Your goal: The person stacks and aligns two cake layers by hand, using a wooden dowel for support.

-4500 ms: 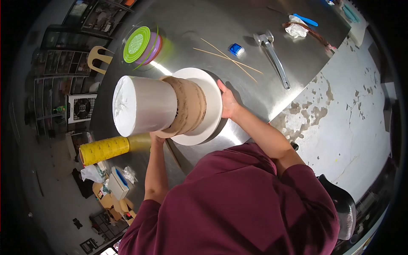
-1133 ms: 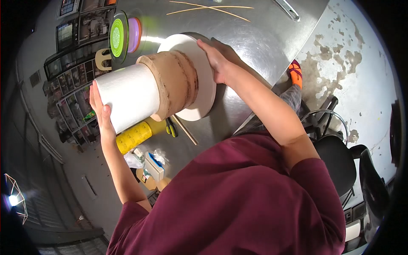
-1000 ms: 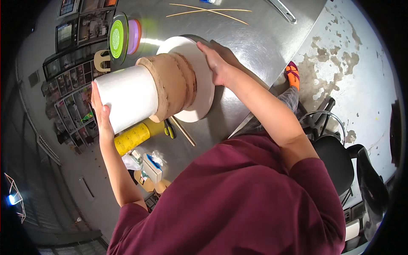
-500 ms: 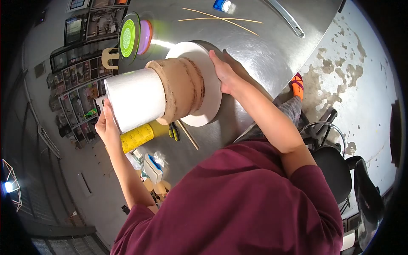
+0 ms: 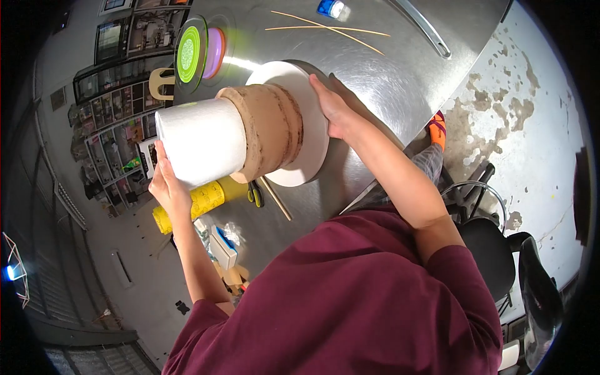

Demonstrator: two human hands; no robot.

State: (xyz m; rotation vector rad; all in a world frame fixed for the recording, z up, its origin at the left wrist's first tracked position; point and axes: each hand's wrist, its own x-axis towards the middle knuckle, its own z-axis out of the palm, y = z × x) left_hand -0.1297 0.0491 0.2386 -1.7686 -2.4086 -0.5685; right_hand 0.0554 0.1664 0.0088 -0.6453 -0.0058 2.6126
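Note:
A two-tier cake stands on a white round board [image 5: 315, 140] on the metal table. Its lower tier [image 5: 265, 131] is brown with darker bands, and a smooth white tier [image 5: 203, 140] sits on top. My left hand [image 5: 169, 187] rests its outstretched fingers against the side of the white tier, near its upper edge. At the board's opposite rim my right hand [image 5: 337, 112] has its thumb on the edge; its other fingers are partly in shadow behind. A yellow patterned roll [image 5: 203, 199] lies behind my left hand, near yellow-and-black scissors [image 5: 255, 194] and a wooden dowel [image 5: 276, 200].
Two thin sticks [image 5: 331, 27] cross on the metal table [image 5: 387, 81], near a blue-and-white container [image 5: 329, 8] and a long metal handle [image 5: 428, 28]. Green [image 5: 189, 55] and purple [image 5: 214, 53] discs are at the far left. A black chair [image 5: 487, 250] stands beside the table.
My left hand has shifted slightly down and right along the white tier, uncovering more of the yellow roll. My right hand stays at the board's rim.

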